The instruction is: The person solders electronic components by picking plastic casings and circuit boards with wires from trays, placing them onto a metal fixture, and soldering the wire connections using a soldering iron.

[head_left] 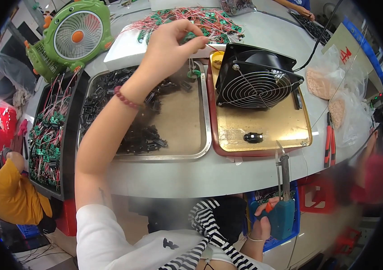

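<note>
My left hand point(169, 47) is raised over the far edge of a metal tray, thumb and fingers pinched on thin wires. From those wires a small green circuit board point(194, 73) hangs above the tray. Near the table's front edge my right hand point(263, 222) grips a teal soldering gun point(283, 218), its metal tip pointing up. Beyond the tip, a small black plastic part point(253, 137) lies alone on a gold-coloured tray point(241, 126). A small yellow cup point(218, 59) sits at that tray's far corner, close to my left fingertips.
A black fan with a wire guard point(259, 81) stands on the gold tray. Black parts point(146, 139) fill much of the metal tray point(207, 135). Wired boards lie in a black bin point(49, 139) and white foam tray point(124, 49). Red-handled pliers point(329, 146) rest at right; people sit nearby.
</note>
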Available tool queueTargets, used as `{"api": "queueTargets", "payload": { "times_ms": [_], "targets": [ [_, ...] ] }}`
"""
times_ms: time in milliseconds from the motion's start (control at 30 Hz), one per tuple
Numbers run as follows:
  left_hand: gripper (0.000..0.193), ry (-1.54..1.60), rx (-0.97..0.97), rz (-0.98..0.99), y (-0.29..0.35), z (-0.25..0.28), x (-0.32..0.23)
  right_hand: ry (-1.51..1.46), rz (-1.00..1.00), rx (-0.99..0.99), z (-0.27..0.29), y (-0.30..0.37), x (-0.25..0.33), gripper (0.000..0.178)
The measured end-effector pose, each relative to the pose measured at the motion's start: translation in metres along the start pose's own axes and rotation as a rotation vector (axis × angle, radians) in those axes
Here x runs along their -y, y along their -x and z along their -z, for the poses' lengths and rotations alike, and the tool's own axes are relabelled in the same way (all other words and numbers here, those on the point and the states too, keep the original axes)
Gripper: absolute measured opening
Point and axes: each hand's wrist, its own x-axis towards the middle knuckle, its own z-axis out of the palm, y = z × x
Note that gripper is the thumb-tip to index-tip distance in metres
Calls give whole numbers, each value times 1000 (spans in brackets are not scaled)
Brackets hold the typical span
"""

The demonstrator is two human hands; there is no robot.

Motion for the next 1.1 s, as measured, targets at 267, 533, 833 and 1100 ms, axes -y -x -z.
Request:
{"api": "queueTargets", "payload": {
  "times_ms": [267,533,833,1100],
  "targets": [
    [12,287,-16,229,41,36,-61,-72,-100,-168,-9,3,3,65],
    [11,336,338,250,81,-1,-99,-19,-24,-113,-6,-4,13,61],
    [10,166,622,308,77,-39,-99,-40,7,-75,-2,1,10,55],
    [18,151,500,122,81,-52,-84,-18,-11,-54,-3,-1,12,53]
  ]
}}
